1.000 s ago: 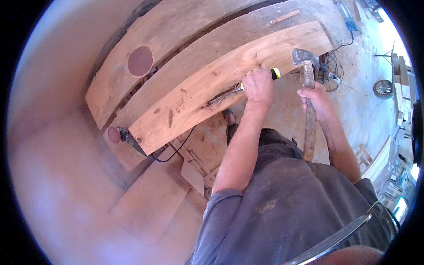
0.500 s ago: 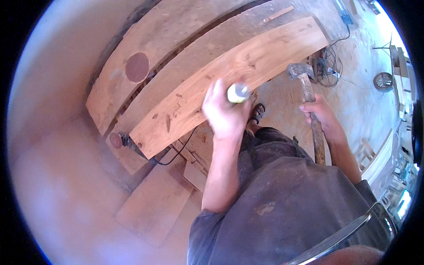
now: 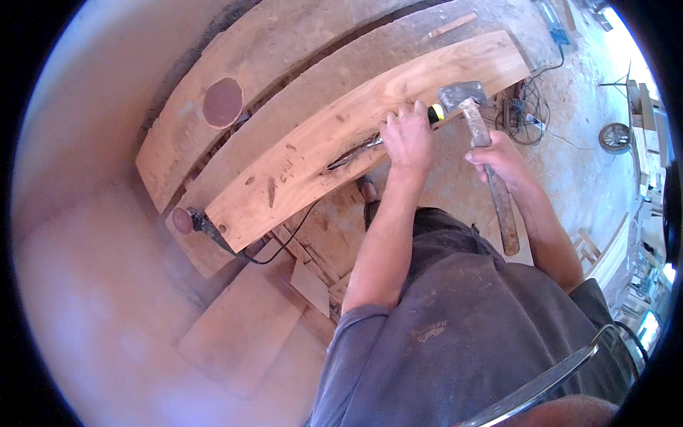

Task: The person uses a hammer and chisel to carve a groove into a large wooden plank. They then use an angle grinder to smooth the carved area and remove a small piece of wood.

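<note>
My left hand [image 3: 410, 139] is wrapped round a chisel [image 3: 435, 113] with a black and yellow handle end. The chisel is tilted low over a long pale wooden board [image 3: 256, 188], its metal blade pointing left along a dark, rough gouge in the wood. My right hand [image 3: 500, 158] grips the wooden handle of a hammer [image 3: 478, 125]. The hammer's dark metal head is just right of the chisel's handle end; a small gap seems to lie between them. Small dark nicks and marks show on the board's left half.
A worn bench [image 3: 306, 99] lies beneath the board. A round sanding disc [image 3: 223, 103] rests at its far left. A power tool with a disc [image 3: 186, 220] and black cord sits by the board's left end. Tangled cables [image 3: 530, 114] lie at the right, near a wheel [image 3: 615, 137].
My left hand has moved right and tipped the chisel from pointing up to lying low along the board. The hammer has moved left, its head now near the chisel's handle end.
</note>
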Action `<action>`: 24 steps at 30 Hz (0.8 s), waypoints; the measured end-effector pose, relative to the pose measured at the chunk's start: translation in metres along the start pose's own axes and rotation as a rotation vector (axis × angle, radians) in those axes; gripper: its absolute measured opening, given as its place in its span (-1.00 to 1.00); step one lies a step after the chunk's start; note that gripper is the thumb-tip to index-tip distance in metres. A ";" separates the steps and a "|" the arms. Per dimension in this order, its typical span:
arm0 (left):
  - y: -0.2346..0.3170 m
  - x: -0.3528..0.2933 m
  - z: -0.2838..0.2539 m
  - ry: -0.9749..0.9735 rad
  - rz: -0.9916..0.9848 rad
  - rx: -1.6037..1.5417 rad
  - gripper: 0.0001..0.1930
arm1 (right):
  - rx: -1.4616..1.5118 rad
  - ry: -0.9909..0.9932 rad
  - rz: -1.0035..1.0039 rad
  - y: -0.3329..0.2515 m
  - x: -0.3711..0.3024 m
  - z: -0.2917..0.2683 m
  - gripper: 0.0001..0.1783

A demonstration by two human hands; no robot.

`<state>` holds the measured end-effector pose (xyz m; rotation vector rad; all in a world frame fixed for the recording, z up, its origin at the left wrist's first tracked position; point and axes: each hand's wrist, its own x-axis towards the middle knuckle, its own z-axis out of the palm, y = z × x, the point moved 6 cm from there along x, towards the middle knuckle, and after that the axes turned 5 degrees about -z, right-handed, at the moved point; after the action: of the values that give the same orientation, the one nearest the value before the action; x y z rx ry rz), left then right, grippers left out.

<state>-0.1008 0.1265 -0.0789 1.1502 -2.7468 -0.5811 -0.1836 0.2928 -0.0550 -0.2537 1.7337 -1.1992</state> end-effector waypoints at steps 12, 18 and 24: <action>-0.002 -0.008 -0.005 -0.026 0.045 -0.048 -0.83 | -0.018 0.012 -0.016 -0.004 -0.009 -0.010 -0.80; -0.003 -0.006 -0.005 -0.026 0.031 -0.049 -0.86 | 0.183 0.159 0.011 0.001 -0.018 -0.006 -0.80; -0.005 -0.019 -0.031 0.066 0.106 -0.136 -0.81 | -0.042 -0.084 -0.002 -0.002 -0.018 -0.002 -0.79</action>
<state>-0.0763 0.1276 -0.0517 0.9696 -2.6470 -0.6916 -0.1774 0.3041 -0.0426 -0.3269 1.6875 -1.1385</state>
